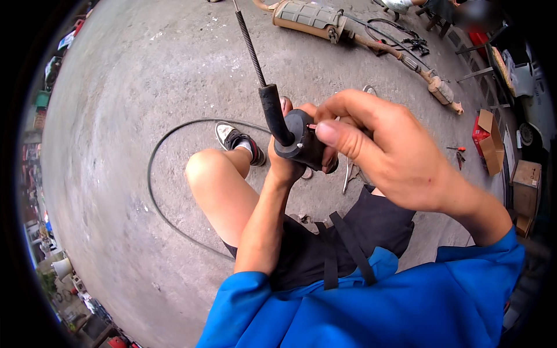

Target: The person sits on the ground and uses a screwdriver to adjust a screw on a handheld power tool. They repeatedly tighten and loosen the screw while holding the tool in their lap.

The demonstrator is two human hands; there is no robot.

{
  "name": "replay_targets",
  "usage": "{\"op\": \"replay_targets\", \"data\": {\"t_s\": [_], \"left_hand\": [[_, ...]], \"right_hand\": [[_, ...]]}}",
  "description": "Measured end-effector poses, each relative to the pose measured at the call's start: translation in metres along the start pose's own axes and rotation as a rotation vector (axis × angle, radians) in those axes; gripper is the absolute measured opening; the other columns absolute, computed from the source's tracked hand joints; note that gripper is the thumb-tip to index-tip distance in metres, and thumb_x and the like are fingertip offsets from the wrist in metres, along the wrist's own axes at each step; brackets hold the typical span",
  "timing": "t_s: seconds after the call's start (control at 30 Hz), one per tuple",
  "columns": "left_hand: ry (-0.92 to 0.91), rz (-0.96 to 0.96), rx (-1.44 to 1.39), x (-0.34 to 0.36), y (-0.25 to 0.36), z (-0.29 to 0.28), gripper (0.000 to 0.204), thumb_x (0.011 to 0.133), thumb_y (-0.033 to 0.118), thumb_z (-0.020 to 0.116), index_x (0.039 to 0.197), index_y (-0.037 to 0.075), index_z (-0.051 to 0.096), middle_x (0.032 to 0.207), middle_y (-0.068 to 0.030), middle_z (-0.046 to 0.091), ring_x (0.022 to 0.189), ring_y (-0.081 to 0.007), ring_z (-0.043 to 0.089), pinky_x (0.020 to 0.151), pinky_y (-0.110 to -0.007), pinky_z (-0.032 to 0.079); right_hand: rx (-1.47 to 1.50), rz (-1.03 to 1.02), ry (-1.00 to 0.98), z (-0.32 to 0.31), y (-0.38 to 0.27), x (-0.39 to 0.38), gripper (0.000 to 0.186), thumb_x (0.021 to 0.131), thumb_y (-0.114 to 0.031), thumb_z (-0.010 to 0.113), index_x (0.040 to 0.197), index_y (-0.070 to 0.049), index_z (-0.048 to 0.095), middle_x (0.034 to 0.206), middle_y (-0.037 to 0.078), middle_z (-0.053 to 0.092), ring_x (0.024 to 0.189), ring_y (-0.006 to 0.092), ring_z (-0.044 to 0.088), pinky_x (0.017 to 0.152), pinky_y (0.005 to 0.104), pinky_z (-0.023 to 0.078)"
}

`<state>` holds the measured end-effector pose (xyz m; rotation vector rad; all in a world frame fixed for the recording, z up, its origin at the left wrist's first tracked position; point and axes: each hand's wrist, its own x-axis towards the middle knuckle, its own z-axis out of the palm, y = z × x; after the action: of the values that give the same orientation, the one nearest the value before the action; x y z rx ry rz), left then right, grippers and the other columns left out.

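Note:
My left hand [283, 167] is wrapped round a thick black cylinder [306, 152] and holds it up above my lap. From the cylinder's end face rises a bent black sleeve [270, 110], with a thin spring-wrapped rod [250, 52] running out of its top. My right hand [400, 156] pinches a small reddish pin-like piece [312, 126] between thumb and finger, at the edge of that end face. Whether the piece is seated in the cylinder, I cannot tell. Part of the cylinder's far side is hidden by my fingers.
On the concrete floor a dark hose [151, 168] curves round my bent leg. Beyond lie an exhaust muffler [304, 18] with its pipe [377, 45] and some black cables [415, 43]. To the right are small hand tools [459, 156], an opened cardboard box [492, 142] and a wooden box [527, 177].

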<state>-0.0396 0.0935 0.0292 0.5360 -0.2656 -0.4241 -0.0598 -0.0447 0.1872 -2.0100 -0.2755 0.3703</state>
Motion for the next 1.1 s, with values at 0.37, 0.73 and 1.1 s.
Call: {"op": "replay_targets", "data": {"t_s": [0.37, 0.73, 1.1], "left_hand": [[-0.106, -0.012, -0.067, -0.003, 0.008, -0.004, 0.070, 0.102, 0.059, 0.019, 0.097, -0.001, 0.054, 0.061, -0.0147, 0.054, 0.043, -0.0226, 0.050, 0.042, -0.031, 0.041], [0.110, -0.048, 0.130, -0.004, 0.000, -0.007, 0.069, 0.101, 0.060, 0.020, 0.088, 0.001, 0.054, 0.064, -0.0121, 0.055, 0.045, -0.0221, 0.051, 0.043, -0.032, 0.043], [0.505, -0.056, -0.038, 0.005, -0.005, 0.005, 0.071, 0.099, 0.065, 0.026, 0.083, 0.004, 0.058, 0.054, -0.0095, 0.054, 0.040, -0.0221, 0.053, 0.038, -0.032, 0.042]], "right_hand": [[-0.810, -0.865, 0.141, 0.005, 0.026, 0.010, 0.041, 0.072, 0.003, 0.070, 0.111, 0.013, 0.060, 0.084, 0.017, 0.060, 0.065, 0.0281, 0.058, 0.056, 0.0348, 0.048], [-0.129, -0.294, 0.100, 0.008, 0.013, 0.001, 0.014, 0.090, -0.006, 0.059, 0.096, 0.006, 0.063, 0.078, 0.025, 0.064, 0.075, 0.0423, 0.064, 0.065, 0.0464, 0.049], [-0.334, -0.241, 0.108, 0.009, 0.011, -0.001, 0.023, 0.101, -0.021, 0.054, 0.101, 0.002, 0.052, 0.079, 0.016, 0.062, 0.063, 0.0253, 0.063, 0.058, 0.0387, 0.051]]}}
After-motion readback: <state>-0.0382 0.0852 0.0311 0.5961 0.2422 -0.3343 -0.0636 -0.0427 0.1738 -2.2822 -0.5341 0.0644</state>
